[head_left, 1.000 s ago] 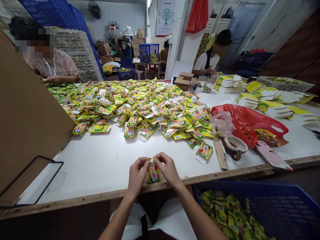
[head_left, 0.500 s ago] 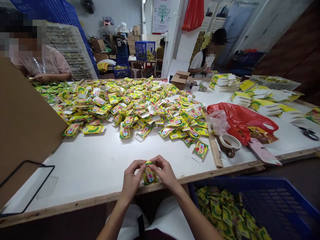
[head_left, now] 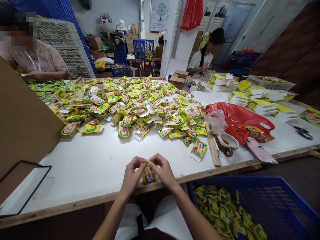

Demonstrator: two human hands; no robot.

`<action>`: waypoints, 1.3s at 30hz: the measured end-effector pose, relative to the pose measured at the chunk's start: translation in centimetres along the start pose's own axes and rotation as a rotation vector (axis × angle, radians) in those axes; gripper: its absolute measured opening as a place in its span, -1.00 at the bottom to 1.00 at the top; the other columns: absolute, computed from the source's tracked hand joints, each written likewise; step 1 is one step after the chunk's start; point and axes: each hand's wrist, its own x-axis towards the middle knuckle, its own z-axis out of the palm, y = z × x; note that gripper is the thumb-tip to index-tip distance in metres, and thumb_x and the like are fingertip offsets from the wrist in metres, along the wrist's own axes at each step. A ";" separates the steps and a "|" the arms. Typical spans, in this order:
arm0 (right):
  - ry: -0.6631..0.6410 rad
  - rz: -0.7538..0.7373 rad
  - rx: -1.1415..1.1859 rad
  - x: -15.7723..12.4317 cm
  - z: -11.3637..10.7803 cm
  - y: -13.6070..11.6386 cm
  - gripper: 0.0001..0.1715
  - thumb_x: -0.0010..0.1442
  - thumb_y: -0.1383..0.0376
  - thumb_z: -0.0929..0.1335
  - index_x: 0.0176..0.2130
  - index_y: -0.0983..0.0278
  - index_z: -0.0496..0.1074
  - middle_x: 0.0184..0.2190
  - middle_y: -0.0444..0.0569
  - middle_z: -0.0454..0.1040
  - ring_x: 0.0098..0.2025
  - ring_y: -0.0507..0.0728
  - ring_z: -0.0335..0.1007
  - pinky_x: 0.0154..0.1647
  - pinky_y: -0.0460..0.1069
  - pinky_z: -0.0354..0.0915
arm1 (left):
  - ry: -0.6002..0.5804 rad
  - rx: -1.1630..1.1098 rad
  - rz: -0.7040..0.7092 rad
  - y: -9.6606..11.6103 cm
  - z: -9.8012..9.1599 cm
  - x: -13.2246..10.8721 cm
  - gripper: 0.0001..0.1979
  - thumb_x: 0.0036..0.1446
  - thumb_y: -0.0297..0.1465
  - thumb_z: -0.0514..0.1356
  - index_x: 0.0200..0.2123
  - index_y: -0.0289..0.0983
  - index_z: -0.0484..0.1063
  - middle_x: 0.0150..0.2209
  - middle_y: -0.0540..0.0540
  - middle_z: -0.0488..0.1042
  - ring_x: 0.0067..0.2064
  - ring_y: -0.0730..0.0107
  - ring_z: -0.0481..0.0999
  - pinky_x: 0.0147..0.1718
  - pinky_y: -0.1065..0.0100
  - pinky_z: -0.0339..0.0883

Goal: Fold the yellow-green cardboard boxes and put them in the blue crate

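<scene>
Between my two hands, at the front edge of the white table, is a small yellow-green printed box. My left hand pinches its upper left corner, and my right hand grips the upper right corner. Both thumbs and fingertips meet at the top end of the box, where they cover its flap. Beyond my hands spreads a heap of similar small boxes, many with white end flaps standing out. One loose box lies to the right, its white flap sticking out.
A blue basket with several boxes stands below the edge at right. A wooden strip, mug, pink phone, red bag and scissors lie right. Cardboard stands left. Two people sit across the table.
My view has shifted slightly. Both hands stay on the same box, with the fingertips drawn a little closer together over its top end.
</scene>
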 end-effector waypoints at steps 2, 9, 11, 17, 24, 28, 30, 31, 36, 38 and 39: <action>-0.022 -0.006 0.004 0.1 -0.1 -0.1 -0.89 0.10 0.26 0.36 -0.35 0.27 0.42 -0.43 -0.11 0.45 -0.36 0.06 0.37 -0.30 -0.05 0.32 | -0.050 0.026 0.011 0.1 -0.5 0.0 -0.87 0.09 -0.33 0.18 -0.36 -0.29 0.44 -0.35 -0.07 0.48 -0.26 0.34 0.47 -0.24 0.36 0.33; -0.050 0.008 0.053 0.2 -0.5 -0.2 -0.90 0.07 0.28 0.38 -0.36 0.28 0.47 -0.40 -0.08 0.51 -0.32 0.10 0.43 -0.23 -0.01 0.35 | -0.115 0.007 -0.061 0.1 -0.5 -1.0 -0.77 0.11 -0.31 0.16 -0.15 -0.25 0.37 -0.27 -0.08 0.48 -0.25 0.34 0.50 -0.25 0.34 0.36; -0.013 0.022 0.080 0.1 -0.3 0.2 -0.92 0.05 0.30 0.39 -0.39 0.28 0.48 -0.41 -0.07 0.52 -0.32 0.10 0.44 -0.23 -0.01 0.35 | -0.108 -0.015 -0.080 -0.2 0.0 -1.3 -0.69 0.11 -0.31 0.17 -0.07 -0.22 0.28 -0.25 -0.06 0.47 -0.29 0.36 0.51 -0.31 0.36 0.38; 0.144 -0.009 0.089 -0.5 0.4 0.4 -0.94 0.05 0.32 0.37 -0.39 0.26 0.47 -0.37 -0.05 0.51 -0.27 0.12 0.43 -0.18 0.02 0.34 | -0.042 -0.062 -0.035 -0.4 1.3 -1.8 -0.59 0.12 -0.33 0.16 0.01 -0.16 0.09 -0.23 -0.04 0.43 -0.22 0.34 0.53 -0.27 0.33 0.40; 0.000 0.029 -0.476 -3.3 -11.3 -5.2 -0.85 0.11 0.22 0.33 -0.41 0.22 0.47 -0.43 -0.02 0.50 -0.35 0.16 0.39 -0.30 0.02 0.29 | 0.028 -0.073 -0.056 -0.8 0.6 -1.1 -0.57 0.07 -0.31 0.20 0.01 -0.23 0.19 -0.21 -0.12 0.46 -0.11 0.28 0.49 -0.04 0.15 0.32; 0.162 0.036 -0.949 -3.4 -18.6 -3.7 -0.81 0.08 0.33 0.28 -0.34 0.23 0.49 -0.33 0.05 0.50 -0.26 0.24 0.39 -0.21 0.08 0.25 | 0.000 -0.024 -0.093 -0.9 0.7 -0.9 -0.69 0.10 -0.27 0.16 -0.10 -0.25 0.29 -0.29 -0.09 0.47 -0.24 0.32 0.50 -0.16 0.20 0.37; 0.229 -0.021 -1.117 -2.1 -19.8 -1.6 -0.68 0.03 0.46 0.24 -0.27 0.24 0.49 -0.21 0.09 0.47 -0.15 0.25 0.36 -0.13 0.09 0.21 | -0.020 0.015 -0.085 -1.1 0.8 -1.0 -0.71 0.11 -0.26 0.15 -0.12 -0.25 0.31 -0.30 -0.07 0.46 -0.25 0.34 0.49 -0.17 0.22 0.36; 0.227 -0.057 -1.182 -1.3 -20.0 -0.5 -0.62 0.01 0.51 0.23 -0.23 0.24 0.49 -0.15 0.10 0.45 -0.10 0.25 0.33 -0.11 0.09 0.19 | -0.025 0.029 -0.082 -1.1 0.8 -1.0 -0.71 0.11 -0.26 0.15 -0.12 -0.26 0.32 -0.31 -0.07 0.46 -0.25 0.34 0.49 -0.17 0.23 0.36; 0.162 -0.162 -1.364 2.4 -19.3 2.0 -0.77 0.01 0.45 0.32 -0.31 0.24 0.49 -0.11 0.12 0.42 -0.05 0.29 0.24 -0.12 0.09 0.14 | 0.005 0.035 -0.061 -1.5 0.5 -1.2 -0.73 0.10 -0.25 0.16 -0.17 -0.27 0.36 -0.34 -0.07 0.46 -0.24 0.33 0.48 -0.19 0.25 0.38; 0.168 -0.175 -1.379 3.1 -18.8 1.4 -0.88 0.02 0.42 0.32 -0.44 0.25 0.46 -0.20 0.12 0.45 -0.10 0.28 0.25 -0.14 0.09 0.12 | 0.015 0.052 -0.055 -1.5 0.5 -1.3 -0.73 0.09 -0.24 0.16 -0.18 -0.27 0.37 -0.34 -0.07 0.46 -0.25 0.33 0.48 -0.20 0.26 0.38; 0.179 -0.190 -1.359 3.2 -18.3 0.8 -0.89 0.04 0.41 0.32 -0.46 0.25 0.44 -0.25 0.11 0.46 -0.13 0.26 0.27 -0.15 0.09 0.12 | 0.023 0.068 -0.044 -1.4 0.6 -1.3 -0.73 0.10 -0.25 0.15 -0.17 -0.27 0.36 -0.33 -0.07 0.46 -0.25 0.33 0.48 -0.21 0.26 0.38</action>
